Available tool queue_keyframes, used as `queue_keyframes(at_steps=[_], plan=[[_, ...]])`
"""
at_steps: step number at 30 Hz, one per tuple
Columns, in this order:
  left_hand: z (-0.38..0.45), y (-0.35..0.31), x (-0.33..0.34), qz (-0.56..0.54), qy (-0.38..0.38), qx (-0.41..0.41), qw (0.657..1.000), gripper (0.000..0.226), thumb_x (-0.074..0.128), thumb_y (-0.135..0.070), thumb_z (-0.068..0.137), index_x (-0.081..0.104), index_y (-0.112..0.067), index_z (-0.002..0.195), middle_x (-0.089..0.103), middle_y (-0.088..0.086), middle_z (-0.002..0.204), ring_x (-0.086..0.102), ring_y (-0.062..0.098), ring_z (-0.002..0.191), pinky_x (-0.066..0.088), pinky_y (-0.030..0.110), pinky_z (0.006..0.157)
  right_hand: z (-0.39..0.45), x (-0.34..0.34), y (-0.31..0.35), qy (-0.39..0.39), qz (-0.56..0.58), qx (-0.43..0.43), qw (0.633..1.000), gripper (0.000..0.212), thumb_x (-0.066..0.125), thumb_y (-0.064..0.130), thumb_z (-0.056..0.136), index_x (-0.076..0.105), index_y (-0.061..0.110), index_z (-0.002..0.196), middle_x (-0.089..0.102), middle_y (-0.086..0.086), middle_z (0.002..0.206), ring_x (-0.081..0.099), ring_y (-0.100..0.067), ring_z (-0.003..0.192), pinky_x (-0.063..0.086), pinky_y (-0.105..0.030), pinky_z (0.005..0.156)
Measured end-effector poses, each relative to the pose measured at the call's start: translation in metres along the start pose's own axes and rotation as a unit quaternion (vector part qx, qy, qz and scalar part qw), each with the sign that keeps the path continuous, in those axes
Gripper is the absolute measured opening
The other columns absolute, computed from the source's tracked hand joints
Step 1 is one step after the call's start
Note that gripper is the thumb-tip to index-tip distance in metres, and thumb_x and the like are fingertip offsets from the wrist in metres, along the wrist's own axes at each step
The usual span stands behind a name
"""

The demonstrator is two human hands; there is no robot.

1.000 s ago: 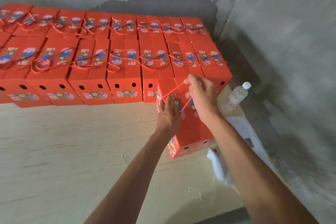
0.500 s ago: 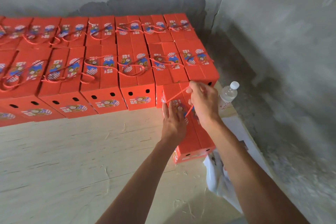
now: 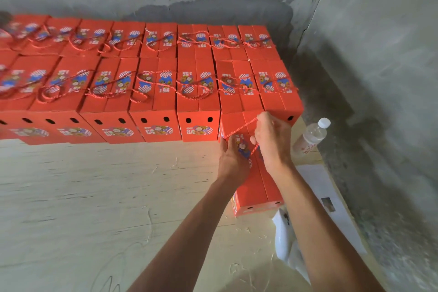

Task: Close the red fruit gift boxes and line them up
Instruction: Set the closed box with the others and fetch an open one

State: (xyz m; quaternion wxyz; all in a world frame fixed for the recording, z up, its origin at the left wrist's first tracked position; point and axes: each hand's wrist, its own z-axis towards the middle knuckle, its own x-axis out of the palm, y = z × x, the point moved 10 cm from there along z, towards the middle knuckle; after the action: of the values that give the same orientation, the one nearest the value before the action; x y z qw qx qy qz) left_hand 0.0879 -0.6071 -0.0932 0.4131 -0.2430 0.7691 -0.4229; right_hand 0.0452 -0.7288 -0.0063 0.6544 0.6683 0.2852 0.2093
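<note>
A red fruit gift box (image 3: pixel 257 187) lies on the plywood floor at the right end, in front of the lined-up rows. Its lid flaps are down. My left hand (image 3: pixel 231 161) presses flat on the box's top left side. My right hand (image 3: pixel 272 142) pinches the red rope handle (image 3: pixel 241 128), which is pulled taut across the top. Two rows of closed red boxes (image 3: pixel 156 92) with rope handles stretch from the far left to the wall corner.
A plastic water bottle (image 3: pixel 311 136) stands just right of the box near the board's edge. A white sheet (image 3: pixel 324 192) and a white plastic bag (image 3: pixel 285 242) lie at the right. Grey concrete walls (image 3: pixel 379 54) close the back and right. Plywood floor (image 3: pixel 94 197) spreads to the left.
The view has shifted, so the rows sit further right in the frame. Both hands stay on the same box, the right still holding the rope handle.
</note>
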Motion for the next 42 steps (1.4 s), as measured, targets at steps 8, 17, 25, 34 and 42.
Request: queue_keyframes(at_steps=[8,17,25,34,42], plan=[[0.007,-0.001,0.009,0.005,0.010,0.018,1.000,0.066,0.043,-0.001,0.099,0.027,-0.021,0.160,0.005,0.007,0.171,0.032,0.035,0.150,0.043,0.043,0.115,0.005,-0.013,0.023,0.037,-0.303,-0.127,0.944,0.037,0.052,0.035,0.092,0.057,0.015,0.062,0.056,0.003,0.051,0.053,-0.015,0.047,0.038,-0.027,0.044],[-0.006,-0.003,-0.059,-0.059,-0.073,0.096,0.991,0.047,0.058,-0.016,0.102,0.052,-0.021,0.148,0.046,0.008,0.155,0.046,0.027,0.141,0.043,0.039,0.113,-0.034,0.020,0.071,-0.069,-0.453,-0.267,0.847,0.035,0.069,0.040,0.094,0.070,0.013,0.116,0.070,-0.010,0.115,0.063,-0.033,0.106,0.049,-0.040,0.084],[-0.058,0.062,-0.224,-0.134,-0.205,0.070,0.967,0.043,0.060,-0.017,0.101,0.055,-0.013,0.144,0.061,0.002,0.141,0.067,0.023,0.113,0.055,0.036,0.095,-0.098,0.185,0.055,0.085,-0.387,-0.254,0.882,0.052,0.075,0.049,0.088,0.067,0.014,0.126,0.069,-0.008,0.124,0.062,-0.033,0.115,0.047,-0.043,0.095],[-0.193,0.227,-0.454,-0.185,-0.359,-0.018,0.915,0.038,0.059,-0.019,0.103,0.054,-0.015,0.140,0.063,0.003,0.131,0.067,0.019,0.100,0.056,0.036,0.082,-0.263,0.387,0.076,0.201,-0.343,-0.320,0.860,0.063,0.070,0.063,0.087,0.065,0.016,0.128,0.071,-0.003,0.122,0.066,-0.026,0.111,0.052,-0.041,0.091],[-0.344,0.363,-0.640,-0.173,-0.471,-0.053,0.863,0.038,0.060,-0.024,0.102,0.058,-0.019,0.139,0.067,-0.003,0.128,0.068,0.014,0.102,0.059,0.035,0.085,-0.453,0.577,0.082,0.299,-0.284,-0.343,0.844,0.064,0.069,0.064,0.085,0.066,0.015,0.126,0.071,-0.003,0.125,0.065,-0.025,0.113,0.052,-0.041,0.094]])
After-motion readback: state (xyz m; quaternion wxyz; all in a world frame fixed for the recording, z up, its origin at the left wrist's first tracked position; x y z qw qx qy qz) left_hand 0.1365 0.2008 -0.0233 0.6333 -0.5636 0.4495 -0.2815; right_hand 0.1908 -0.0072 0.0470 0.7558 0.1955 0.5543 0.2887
